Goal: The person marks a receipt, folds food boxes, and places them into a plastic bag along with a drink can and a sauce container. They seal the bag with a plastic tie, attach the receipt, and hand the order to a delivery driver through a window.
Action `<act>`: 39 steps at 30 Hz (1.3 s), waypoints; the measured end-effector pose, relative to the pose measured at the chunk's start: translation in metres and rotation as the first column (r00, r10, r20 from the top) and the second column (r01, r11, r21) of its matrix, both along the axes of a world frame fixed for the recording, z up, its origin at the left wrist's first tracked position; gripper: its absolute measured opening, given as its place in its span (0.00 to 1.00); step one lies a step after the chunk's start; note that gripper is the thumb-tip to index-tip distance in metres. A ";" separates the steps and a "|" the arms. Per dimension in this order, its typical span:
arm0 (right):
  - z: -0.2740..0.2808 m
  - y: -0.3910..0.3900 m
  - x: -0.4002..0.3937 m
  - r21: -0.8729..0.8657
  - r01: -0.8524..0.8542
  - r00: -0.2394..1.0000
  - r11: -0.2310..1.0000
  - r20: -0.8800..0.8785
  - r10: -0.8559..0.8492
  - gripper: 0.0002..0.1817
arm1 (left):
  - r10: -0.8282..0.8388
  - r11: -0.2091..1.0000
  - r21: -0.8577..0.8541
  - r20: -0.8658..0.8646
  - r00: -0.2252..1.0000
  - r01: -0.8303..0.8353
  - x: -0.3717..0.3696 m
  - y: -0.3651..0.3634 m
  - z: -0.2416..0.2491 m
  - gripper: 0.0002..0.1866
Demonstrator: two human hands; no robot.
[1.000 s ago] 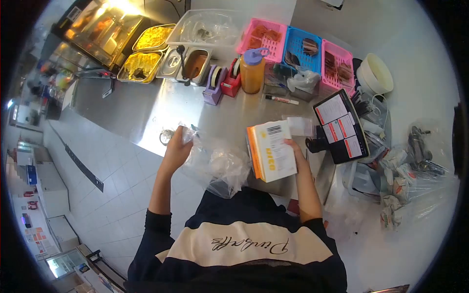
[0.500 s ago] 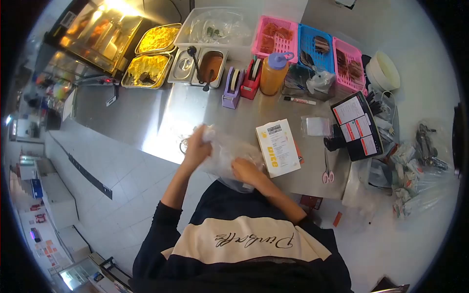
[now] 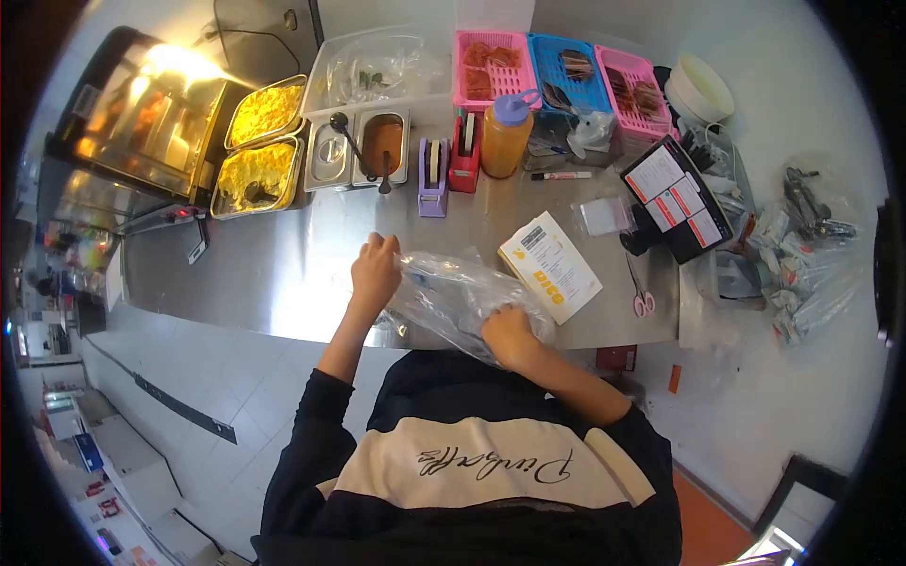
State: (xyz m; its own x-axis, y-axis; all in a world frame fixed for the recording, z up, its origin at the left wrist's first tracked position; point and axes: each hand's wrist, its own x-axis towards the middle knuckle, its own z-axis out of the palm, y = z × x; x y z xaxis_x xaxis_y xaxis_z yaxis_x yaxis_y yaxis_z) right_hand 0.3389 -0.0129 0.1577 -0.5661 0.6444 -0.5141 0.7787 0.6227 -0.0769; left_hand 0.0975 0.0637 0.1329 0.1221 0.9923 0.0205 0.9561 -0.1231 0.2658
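Note:
A clear plastic bag (image 3: 442, 294) stretches between my two hands over the front edge of the steel counter. My left hand (image 3: 377, 272) is closed on the bag's left end, fingers curled toward the counter. At the other end my right hand (image 3: 512, 335) grips the plastic with bent fingers. Just right of the bag lies a white box with yellow lettering (image 3: 552, 266), its lower left corner close to my right hand. The plastic looks crinkled and see-through, with the counter showing beneath it.
Purple (image 3: 433, 179) and red (image 3: 466, 153) tape dispensers stand behind the bag, beside an orange squeeze bottle (image 3: 506, 141). Trays of yellow food (image 3: 255, 179) sit at the back left. Pink-handled scissors (image 3: 642, 300) and a tablet on a stand (image 3: 677, 193) are on the right.
The bag is drawn out longer and tauter between my hands. My right hand has moved right, and my left hand sits slightly left. The whole view has shifted a little.

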 end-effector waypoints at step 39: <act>-0.072 0.074 0.172 -0.836 0.380 0.006 0.395 -0.425 -0.905 0.42 | 0.276 0.690 -0.432 0.899 0.341 0.582 0.175 -0.011 -0.069 0.37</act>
State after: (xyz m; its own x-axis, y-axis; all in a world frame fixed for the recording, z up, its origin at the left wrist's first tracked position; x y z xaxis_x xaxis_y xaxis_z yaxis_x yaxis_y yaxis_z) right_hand 0.5104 0.0607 0.0854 -0.2347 0.8474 -0.4762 0.1701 -0.4465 -0.8784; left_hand 0.2728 0.0531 0.0644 0.6035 0.7316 -0.3171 0.0576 0.3566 0.9325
